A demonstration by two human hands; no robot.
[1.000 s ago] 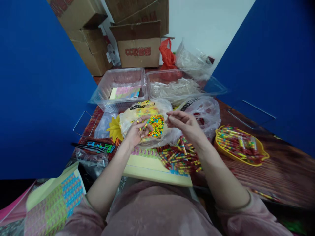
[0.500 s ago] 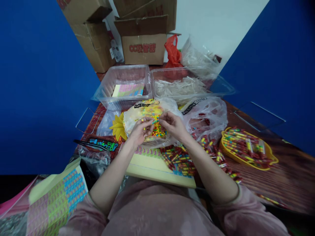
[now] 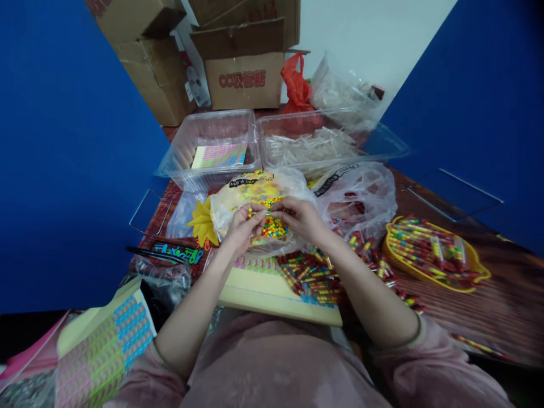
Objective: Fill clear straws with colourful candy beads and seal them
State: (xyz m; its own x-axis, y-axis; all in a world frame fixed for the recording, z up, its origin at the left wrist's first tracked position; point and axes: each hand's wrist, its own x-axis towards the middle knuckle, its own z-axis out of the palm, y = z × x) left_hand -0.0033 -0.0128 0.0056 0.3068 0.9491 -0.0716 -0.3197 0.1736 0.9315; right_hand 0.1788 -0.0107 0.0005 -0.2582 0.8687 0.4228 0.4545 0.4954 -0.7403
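Note:
Over an open plastic bag (image 3: 293,178) of small round coloured candies (image 3: 274,225), my two hands come close together. My left hand (image 3: 246,228) is closed, its thumb and forefinger pinching one end of what looks like a thin short tube (image 3: 268,213). A few yellow candies show at its fingers. From the other side my right hand (image 3: 301,219) is closed in a pinch, fingertips nearly touching the left ones. What sits in its fingers is too small to make out. Below lie many candy-filled tubes (image 3: 312,275) in a heap on a pale yellow pad (image 3: 255,289).
At right is a yellow basket (image 3: 389,255) of filled tubes. Behind the bag stand a clear tray (image 3: 178,156) with a printed sheet and another clear tray (image 3: 382,150) with empty tubes. Cardboard boxes (image 3: 242,62) stand at the back; blue panels (image 3: 72,153) flank the table.
My hands have drawn slightly closer together over the candies. The greenish piece between the fingertips shows less now. The view has shifted a little.

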